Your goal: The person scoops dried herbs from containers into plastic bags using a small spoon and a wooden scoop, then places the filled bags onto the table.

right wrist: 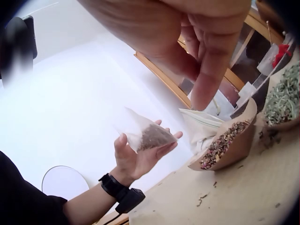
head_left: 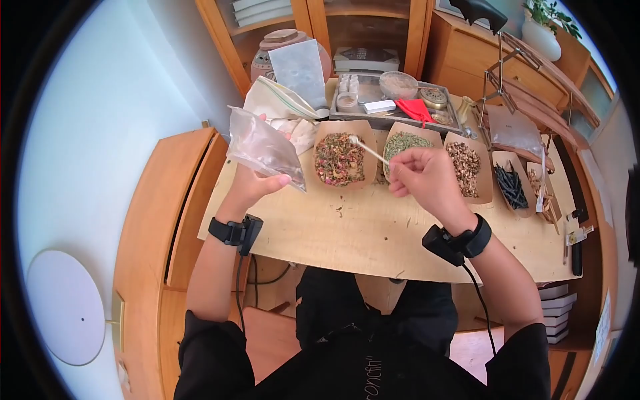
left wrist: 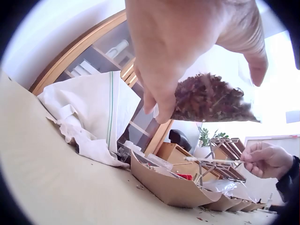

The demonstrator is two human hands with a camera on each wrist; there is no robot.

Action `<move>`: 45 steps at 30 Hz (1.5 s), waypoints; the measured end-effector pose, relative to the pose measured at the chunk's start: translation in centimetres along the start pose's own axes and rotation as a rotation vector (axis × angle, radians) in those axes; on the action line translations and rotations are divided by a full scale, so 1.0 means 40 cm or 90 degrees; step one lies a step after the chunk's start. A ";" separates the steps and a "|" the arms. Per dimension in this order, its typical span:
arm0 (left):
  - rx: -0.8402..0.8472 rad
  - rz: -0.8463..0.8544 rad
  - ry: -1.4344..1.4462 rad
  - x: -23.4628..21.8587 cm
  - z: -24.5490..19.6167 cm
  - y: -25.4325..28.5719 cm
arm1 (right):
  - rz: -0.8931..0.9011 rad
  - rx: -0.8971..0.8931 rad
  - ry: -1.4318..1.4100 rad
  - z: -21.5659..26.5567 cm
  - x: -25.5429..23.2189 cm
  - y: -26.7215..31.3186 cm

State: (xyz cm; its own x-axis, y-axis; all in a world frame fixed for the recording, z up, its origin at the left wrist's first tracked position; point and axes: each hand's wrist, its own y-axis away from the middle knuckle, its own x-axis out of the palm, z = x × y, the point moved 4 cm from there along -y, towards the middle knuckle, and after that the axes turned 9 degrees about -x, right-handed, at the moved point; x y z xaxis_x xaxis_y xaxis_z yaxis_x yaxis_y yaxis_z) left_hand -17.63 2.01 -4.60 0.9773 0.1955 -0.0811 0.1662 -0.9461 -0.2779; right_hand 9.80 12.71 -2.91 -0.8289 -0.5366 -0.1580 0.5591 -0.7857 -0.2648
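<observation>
My left hand (head_left: 250,192) holds a clear plastic bag (head_left: 259,139) above the table's left side, thumb on one side and fingers on the other. Dark dried plant bits (left wrist: 213,98) lie at the bottom of that bag. Between thumb and fingers, my right hand (head_left: 430,183) pinches a thin pale stick (head_left: 373,153) with a small rounded whitish end, like a tiny spoon. Its tip hovers over a paper tray of mixed dried petals and herbs (head_left: 339,160). Right of that tray stands another of green dried herb (head_left: 407,142), partly behind the right hand.
Further right are trays of brown chopped pieces (head_left: 465,167), dark strips (head_left: 511,185) and pale slices (head_left: 543,193). Behind them a grey tray (head_left: 373,123) holds jars and a red pouch (head_left: 415,111). A white cloth bag (head_left: 277,100) lies back left. Crumbs dot the tabletop (head_left: 347,230).
</observation>
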 end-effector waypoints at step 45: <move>-0.238 0.230 -0.702 0.018 -0.039 0.005 | 0.051 0.067 -0.113 0.027 0.018 0.029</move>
State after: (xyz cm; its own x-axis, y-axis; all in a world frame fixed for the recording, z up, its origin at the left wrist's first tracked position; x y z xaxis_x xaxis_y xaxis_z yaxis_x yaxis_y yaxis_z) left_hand -16.68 1.55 -3.20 0.3703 -0.1523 -0.9163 0.1127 -0.9718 0.2071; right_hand 9.89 11.07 -2.31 -0.7711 -0.6367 -0.0022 0.6292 -0.7615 -0.1556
